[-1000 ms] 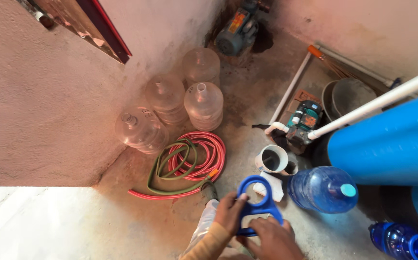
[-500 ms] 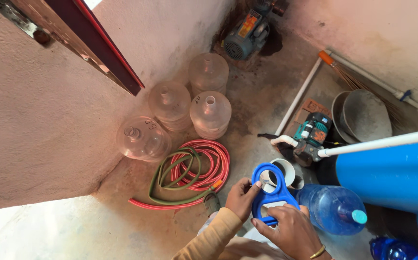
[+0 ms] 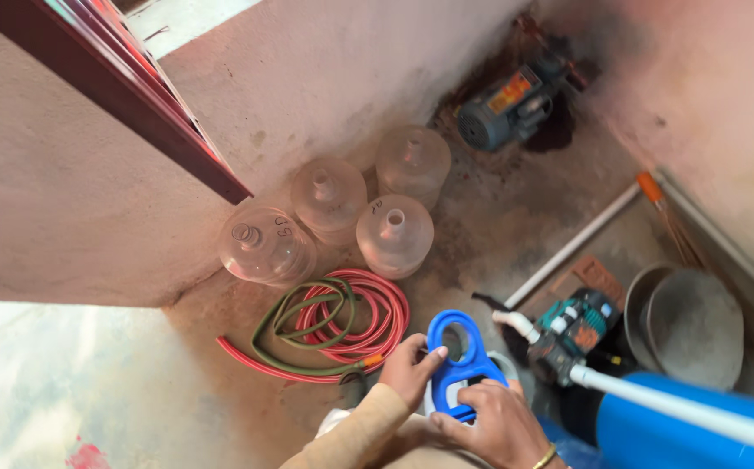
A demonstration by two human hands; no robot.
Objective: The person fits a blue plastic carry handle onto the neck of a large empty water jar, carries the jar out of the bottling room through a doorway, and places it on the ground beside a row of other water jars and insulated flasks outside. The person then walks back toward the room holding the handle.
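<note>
An orange rectangular label (image 3: 513, 91) sits atop the grey pump motor (image 3: 503, 108) (far corner, by the wall)

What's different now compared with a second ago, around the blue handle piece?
The view has swung left and up: the blue-capped bottle beside the hands has left the frame. Both hands still grip the blue plastic handle, left hand on its side, right hand at its lower end. The empty jugs, coiled hose and pump lie unchanged.
</note>
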